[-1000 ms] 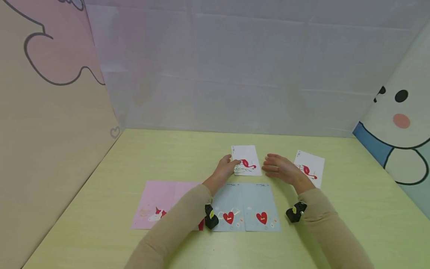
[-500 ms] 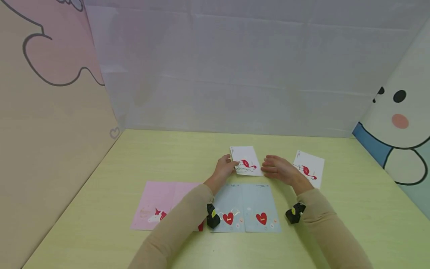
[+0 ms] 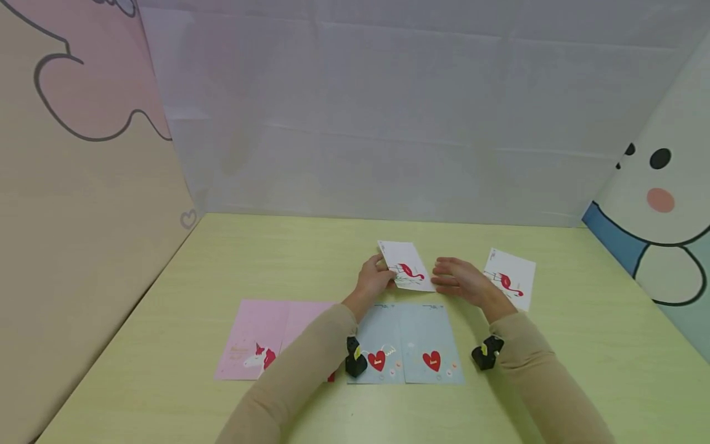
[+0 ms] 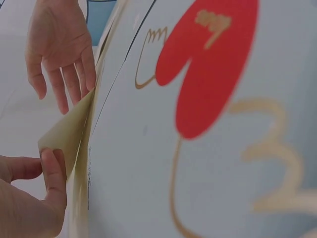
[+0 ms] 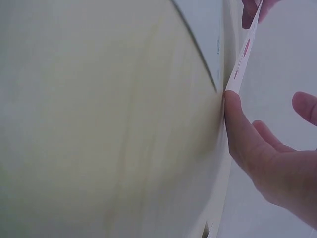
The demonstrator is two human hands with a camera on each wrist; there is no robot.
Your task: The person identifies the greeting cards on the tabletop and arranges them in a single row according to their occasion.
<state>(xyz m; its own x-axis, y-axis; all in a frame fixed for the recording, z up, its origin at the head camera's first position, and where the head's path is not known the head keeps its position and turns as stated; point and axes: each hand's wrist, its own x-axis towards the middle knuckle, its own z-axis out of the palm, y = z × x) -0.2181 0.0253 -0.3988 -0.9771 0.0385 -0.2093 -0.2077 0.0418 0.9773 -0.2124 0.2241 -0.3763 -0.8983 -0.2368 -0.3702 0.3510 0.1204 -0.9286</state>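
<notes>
A white card with a red flamingo (image 3: 407, 266) stands tilted at the middle of the table, its left side raised. My left hand (image 3: 373, 280) pinches that left side between thumb and fingers; in the left wrist view the card's shaded underside (image 4: 69, 124) shows above the left thumb. At the card's lower right edge rests my right hand (image 3: 461, 280), fingers extended and palm facing left. In the right wrist view a fingertip of the right hand (image 5: 270, 161) touches the card's lower edge (image 5: 242, 64). A second flamingo card (image 3: 513, 277) lies behind the right wrist, partly covered.
Nearer the body lie a light-blue card with red hearts (image 3: 402, 342) and a pink unicorn card (image 3: 252, 339), both flat and spread; the left sleeve hides part of the pink one. A pale-yellow table (image 3: 166, 394) carries everything. White sheeting (image 3: 360, 123) stands behind it.
The left side of the middle flamingo card has risen, tilting it toward the right hand. My left hand has shifted slightly with it; the right hand has barely moved.
</notes>
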